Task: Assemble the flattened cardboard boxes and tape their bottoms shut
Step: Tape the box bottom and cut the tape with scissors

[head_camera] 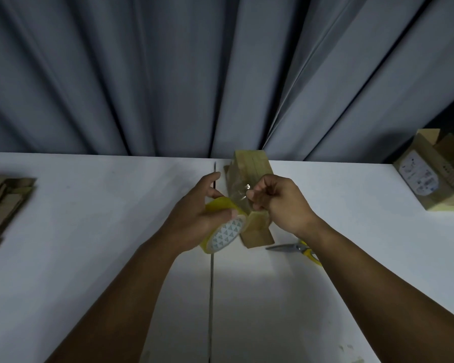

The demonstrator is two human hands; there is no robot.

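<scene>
Head camera, looking down over a white table [89, 231] with a grey pleated curtain [168, 74] hanging behind it.

In the middle of the table, just beyond the hands, stands a small brown cardboard box [254, 166], already folded into shape. Its upper face looks glossy, as if tape already lies across it, though this is hard to tell.

The left hand [197, 208] grips a yellow roll of clear packing tape [224, 233], fingers curled around its rim. The right hand [281, 203] is closed in a pinch on the free end of the tape strip [237, 189], which stretches from the roll, in front of the box.

Yellow-handled scissors [296, 248] lie on the table just beside the right wrist, untouched.

Progress, as I judge it: partly done. At the right edge of the table sit assembled cardboard boxes [430, 203], apparently set aside as finished. The middle box is formed and is at the taping step, with the strip not yet cut. At the far left, a stack of flattened cardboard [3, 203] waits to be assembled, so a good share of the work is left.

Writing: the tape roll's core shows a pattern of small blue-green triangles, with no readable words. One box on the right carries a white printed label [417, 174], but its text is too small to read.
</scene>
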